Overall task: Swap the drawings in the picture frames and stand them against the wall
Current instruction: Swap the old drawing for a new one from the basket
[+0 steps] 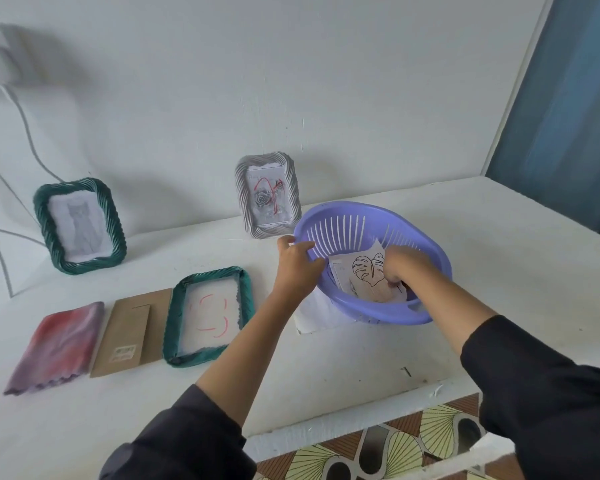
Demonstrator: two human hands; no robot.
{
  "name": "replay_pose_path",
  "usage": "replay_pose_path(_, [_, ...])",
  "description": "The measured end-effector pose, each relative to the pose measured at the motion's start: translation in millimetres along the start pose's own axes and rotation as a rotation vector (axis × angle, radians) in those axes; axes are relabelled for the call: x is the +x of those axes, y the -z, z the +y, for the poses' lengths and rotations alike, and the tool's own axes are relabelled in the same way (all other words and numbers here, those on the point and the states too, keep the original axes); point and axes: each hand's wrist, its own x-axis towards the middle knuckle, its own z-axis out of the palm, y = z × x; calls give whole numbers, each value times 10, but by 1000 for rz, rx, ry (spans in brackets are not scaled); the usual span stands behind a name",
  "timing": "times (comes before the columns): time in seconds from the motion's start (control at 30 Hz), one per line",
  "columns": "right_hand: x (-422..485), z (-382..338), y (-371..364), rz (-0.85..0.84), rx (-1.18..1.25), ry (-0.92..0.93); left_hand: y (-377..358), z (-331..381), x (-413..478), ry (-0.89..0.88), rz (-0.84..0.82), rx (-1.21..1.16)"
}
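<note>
The right hand pinches a white paper leaf drawing inside the tilted lilac slotted plastic basket, whose rim the left hand grips. Left of that grip lies a face-down green ribbed frame; no writing is legible.

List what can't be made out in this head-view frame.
- Right hand: fingertips buried among the papers in the purple basket; grip unclear.
- Lower sheets: covered by the leaf drawing.
- Cat sketch in the standing green frame: too faint for detail.
- Label on the cardboard backing: too small to read.
</note>
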Motion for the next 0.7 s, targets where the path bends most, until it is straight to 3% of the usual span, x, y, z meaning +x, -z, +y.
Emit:
replay_pose_path(0.5, [-131, -9, 20, 56, 180, -35, 16, -35, 87, -44, -33, 11])
replay_pose_path(0.7, [-405, -96, 287, 385, 389, 128, 153, 63, 27, -97, 170, -147])
